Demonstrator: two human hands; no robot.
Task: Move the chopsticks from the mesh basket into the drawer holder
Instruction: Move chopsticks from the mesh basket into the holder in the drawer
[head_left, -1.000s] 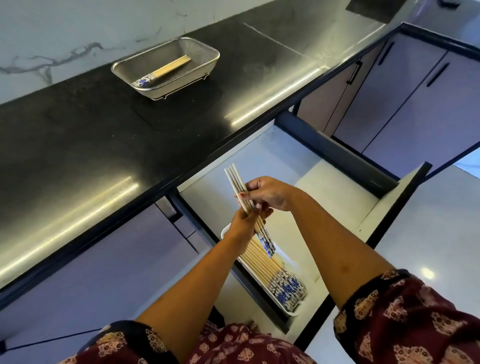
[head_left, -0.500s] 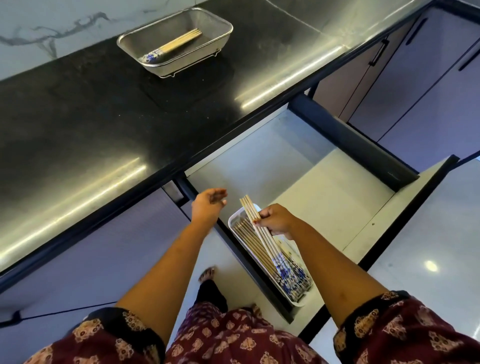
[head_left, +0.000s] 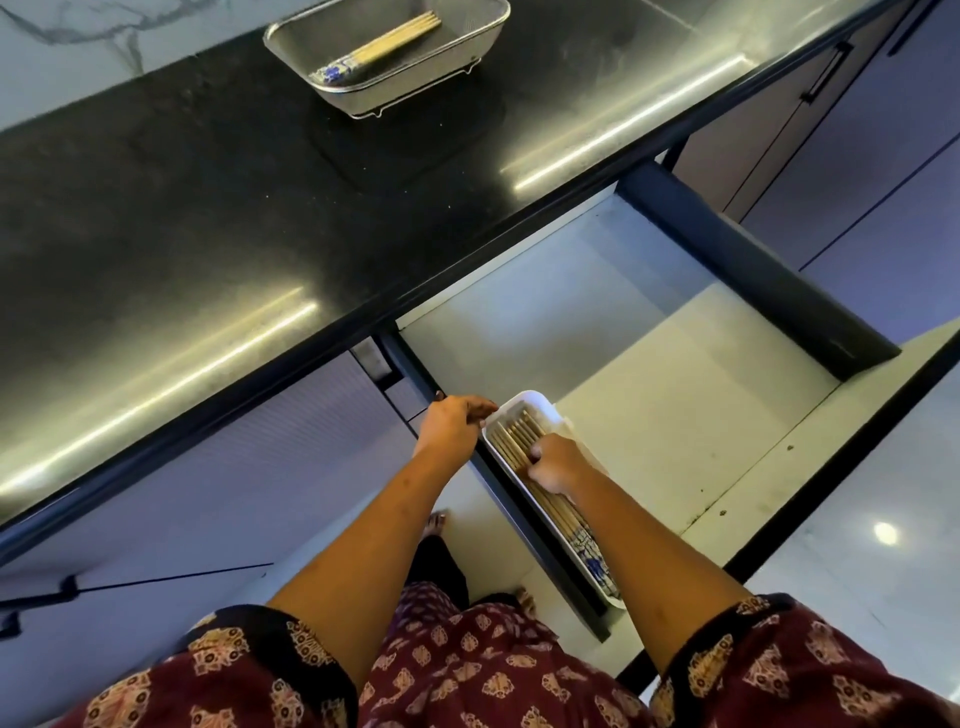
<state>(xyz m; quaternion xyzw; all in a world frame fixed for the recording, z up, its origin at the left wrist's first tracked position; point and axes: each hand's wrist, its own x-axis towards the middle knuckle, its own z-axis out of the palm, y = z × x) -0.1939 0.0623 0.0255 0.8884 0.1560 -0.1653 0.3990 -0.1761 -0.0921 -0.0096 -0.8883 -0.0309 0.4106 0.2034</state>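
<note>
A metal mesh basket (head_left: 410, 91) stands on the black counter at the top, with a few chopsticks (head_left: 395, 36) lying in it, blue-patterned ends to the left. In the open drawer (head_left: 649, 415) a white holder (head_left: 524, 397) sits against the left wall and is filled with several chopsticks (head_left: 511, 441). My right hand (head_left: 556, 462) is down in the holder, fingers closed on the bundle it lays there. My left hand (head_left: 452, 423) rests on the drawer's left wall, fingertips at the holder's far corner, holding nothing.
The black countertop (head_left: 208, 208) overhangs the drawer's back. A dark side wall (head_left: 753, 270) bounds the drawer on the right. Purple-grey cabinet doors (head_left: 883, 156) stand at the right. My feet (head_left: 434, 525) and patterned clothing show below.
My right hand has lowered its bundle of chopsticks from upright above the drawer flat into the holder. My left hand let go of the bundle and moved to the drawer's left wall.
</note>
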